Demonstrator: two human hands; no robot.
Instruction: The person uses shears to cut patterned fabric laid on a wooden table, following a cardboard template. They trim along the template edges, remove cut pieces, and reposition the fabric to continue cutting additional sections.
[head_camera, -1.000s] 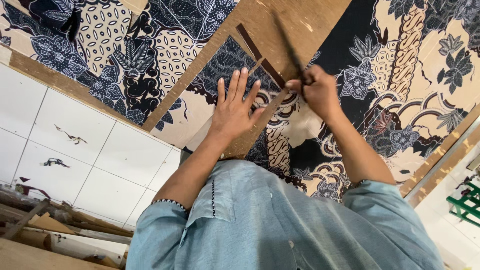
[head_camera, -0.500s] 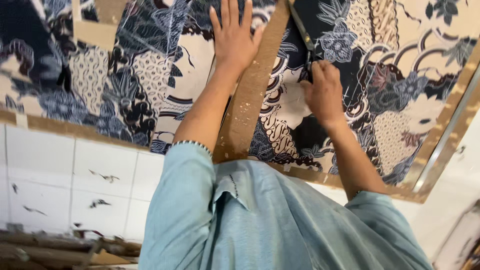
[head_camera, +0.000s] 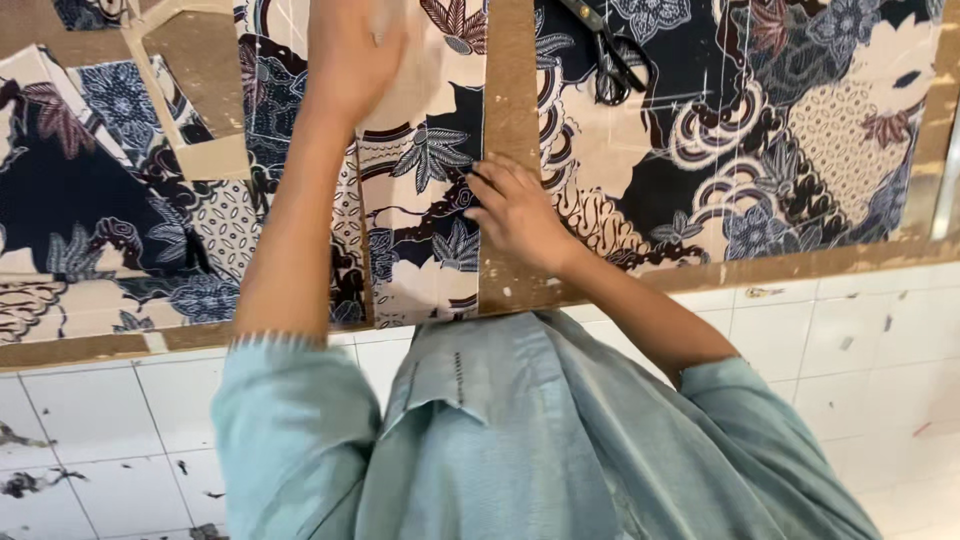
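Right fingers: the right hand (head_camera: 515, 212) has its fingers (head_camera: 478, 185) bent and pressed down on the left edge of a long brown cardboard strip (head_camera: 510, 110), holding nothing, only pinning it.
Left fingers: the left hand (head_camera: 352, 55) lies flat on the cloth, palm down; its fingertips run out of the top of the view, so their spread cannot be told.
Strip: it lies straight across the patterned fabric (head_camera: 790, 130), from the near edge away from the person.
Fabric: dark blue, cream and brown flower print, spread over the surface (head_camera: 800, 265).
Scissors: black-handled scissors (head_camera: 605, 50) lie on the cloth just right of the strip.
Other template: a cardboard cut-out piece (head_camera: 195, 95) rests to the left.
Floor: white tiles (head_camera: 850, 350).
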